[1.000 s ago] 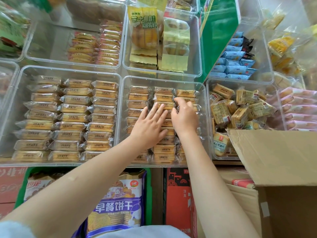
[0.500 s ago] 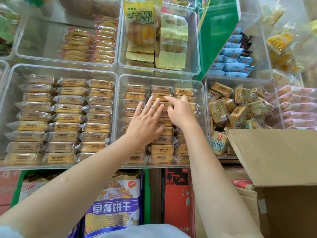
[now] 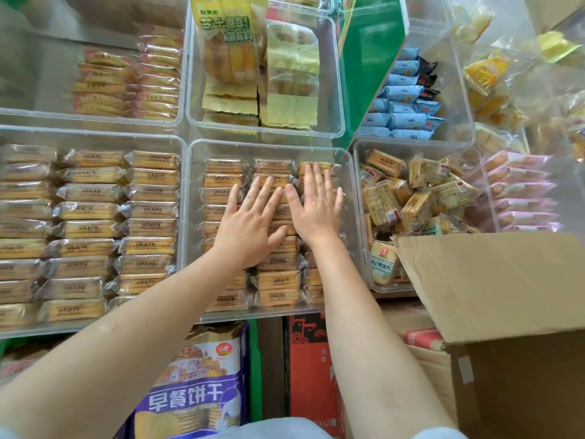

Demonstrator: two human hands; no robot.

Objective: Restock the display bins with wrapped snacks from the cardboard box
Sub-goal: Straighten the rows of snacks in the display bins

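Both hands lie flat, fingers straight and spread, on the wrapped snacks in the middle clear bin. The left hand presses on the middle column of packets, its fingertips reaching toward the upper rows and its thumb stretched out to the right. The right hand rests just beside it on the right-hand column, thumb nearly touching the left hand's fingers. Neither hand pinches or curls round anything.

The wrapped snacks under the palms are golden biscuit packets in clear film, laid in three neat columns that fill the bin from its far wall to its near wall.

To the left, a larger clear bin holds the same kind of packets in tidy columns. To the right, another bin holds square biscuit packs heaped loosely at all angles. Behind the middle bin stands a bin with yellow bread packages standing on end.

The cardboard box sits at the lower right, just beside the right forearm, with one flap raised over the near corner of the loose-pack bin; what lies inside the box cannot be seen. Below the bins stand a purple-labelled biscuit bag and a red carton.
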